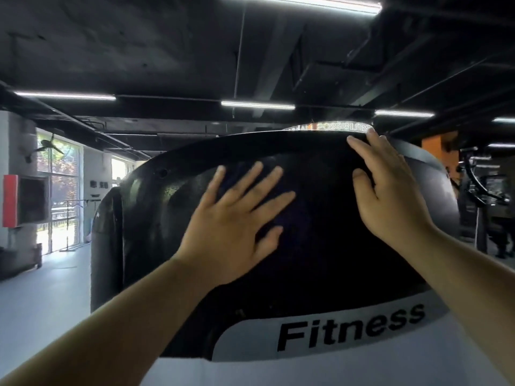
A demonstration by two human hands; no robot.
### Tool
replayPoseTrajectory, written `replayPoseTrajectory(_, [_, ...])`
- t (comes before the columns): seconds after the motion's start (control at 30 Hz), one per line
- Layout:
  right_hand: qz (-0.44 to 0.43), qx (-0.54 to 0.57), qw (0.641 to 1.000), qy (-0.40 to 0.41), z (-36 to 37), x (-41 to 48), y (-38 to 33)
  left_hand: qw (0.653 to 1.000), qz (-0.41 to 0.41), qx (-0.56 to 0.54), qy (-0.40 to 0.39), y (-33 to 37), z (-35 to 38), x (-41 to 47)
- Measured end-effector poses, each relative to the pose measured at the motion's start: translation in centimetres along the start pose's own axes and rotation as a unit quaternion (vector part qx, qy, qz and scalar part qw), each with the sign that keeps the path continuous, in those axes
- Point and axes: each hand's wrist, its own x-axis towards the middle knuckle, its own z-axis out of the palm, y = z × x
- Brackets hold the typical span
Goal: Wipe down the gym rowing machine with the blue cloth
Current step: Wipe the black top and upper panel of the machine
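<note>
Rowing machine (320, 260): long axis left-right; left hand (231, 221), right hand (390, 196) flat, fingers (246, 179) spread.

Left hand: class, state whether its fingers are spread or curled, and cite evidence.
Spread: the left hand lies flat on the dark rowing machine housing, fingers straight and fanned apart.
</note>
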Motion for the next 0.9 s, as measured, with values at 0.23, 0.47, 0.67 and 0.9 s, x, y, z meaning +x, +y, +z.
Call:
replayPoseTrajectory(0.23, [-0.034,0.035,0.999,0.013,-0.1,2.3,1.0,0.919,-0.373,-0.129,-0.007,4.0,-2.6,7.2])
replayPoseTrajectory(0.47, [-0.099,0.061,0.993,0.015,3.0,0.6,-2.7,0.618,-0.388,-0.683,0.01,3.0,-7.0,12.9])
replayPoseTrajectory(0.67, [-0.225,-0.015,0.973,0.053,5.0,0.7,-4.3,0.74,-0.399,-0.504,0.199,-1.7,-6.9,7.3])
replayPoseTrajectory(0.9, [0.031,0.005,0.988,0.154,3.7,1.7,-4.7,0.948,-0.234,-0.183,0.11,-6.3,-5.0,-0.4])
